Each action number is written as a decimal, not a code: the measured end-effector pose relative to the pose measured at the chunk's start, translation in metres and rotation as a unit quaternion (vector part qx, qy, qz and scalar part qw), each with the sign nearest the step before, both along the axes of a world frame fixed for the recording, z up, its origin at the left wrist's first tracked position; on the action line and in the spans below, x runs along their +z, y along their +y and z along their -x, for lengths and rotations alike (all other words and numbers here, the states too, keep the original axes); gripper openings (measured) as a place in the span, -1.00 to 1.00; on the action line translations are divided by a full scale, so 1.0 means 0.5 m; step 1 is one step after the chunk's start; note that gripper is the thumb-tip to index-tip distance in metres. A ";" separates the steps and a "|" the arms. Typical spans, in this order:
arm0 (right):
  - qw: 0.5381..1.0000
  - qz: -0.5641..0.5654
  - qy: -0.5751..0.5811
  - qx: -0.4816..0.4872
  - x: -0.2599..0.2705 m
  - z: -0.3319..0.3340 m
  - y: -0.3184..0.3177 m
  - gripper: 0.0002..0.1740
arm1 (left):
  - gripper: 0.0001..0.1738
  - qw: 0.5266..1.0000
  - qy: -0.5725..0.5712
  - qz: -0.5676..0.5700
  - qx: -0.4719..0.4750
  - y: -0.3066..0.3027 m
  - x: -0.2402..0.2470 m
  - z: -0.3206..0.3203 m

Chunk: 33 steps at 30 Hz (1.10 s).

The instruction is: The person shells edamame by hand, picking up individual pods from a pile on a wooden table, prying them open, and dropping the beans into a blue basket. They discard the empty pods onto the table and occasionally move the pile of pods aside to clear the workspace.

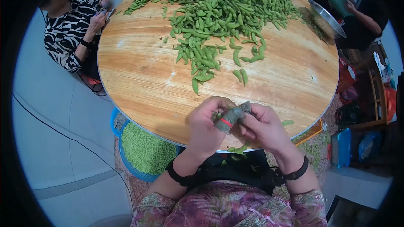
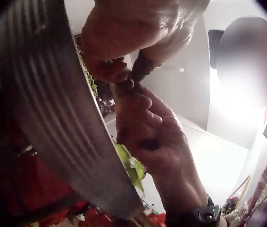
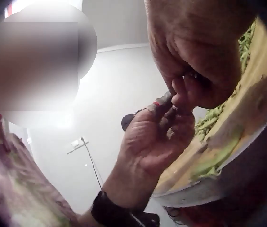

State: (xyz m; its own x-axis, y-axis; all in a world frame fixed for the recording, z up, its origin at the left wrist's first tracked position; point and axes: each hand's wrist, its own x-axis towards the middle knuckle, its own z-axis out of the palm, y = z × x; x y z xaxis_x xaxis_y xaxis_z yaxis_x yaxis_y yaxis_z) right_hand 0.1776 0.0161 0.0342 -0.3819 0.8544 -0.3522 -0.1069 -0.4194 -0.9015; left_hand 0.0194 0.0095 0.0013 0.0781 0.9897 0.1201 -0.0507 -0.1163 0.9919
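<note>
Both hands meet above the table's near edge. My left hand (image 1: 206,122) has its fingers curled, and a small dark-green piece, partly hidden and like a bit of pod (image 1: 217,115), shows between them. A grey cloth wrap (image 1: 226,122) with a red band sits around the left thumb; it also shows in the right wrist view, around the wrap's red band (image 3: 157,103). Thumb and fingers of my right hand (image 1: 265,126) pinch at the grey cloth end (image 1: 245,107). Below the hands, a green soybean pod (image 1: 240,148) lies at the table edge.
A large heap of soybean pods (image 1: 227,0) covers the far part of the round wooden table (image 1: 139,71). Shelled beans fill a blue basket (image 1: 122,153) below left. A metal colander (image 1: 326,19) tilts at the right rim. Another person (image 1: 71,29) sits at left, someone else at right.
</note>
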 end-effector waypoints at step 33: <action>0.879 -0.316 -0.355 -0.036 0.030 -0.042 0.036 -0.79 | -0.70 0.961 -0.210 0.169 -0.066 -0.006 0.015 -0.024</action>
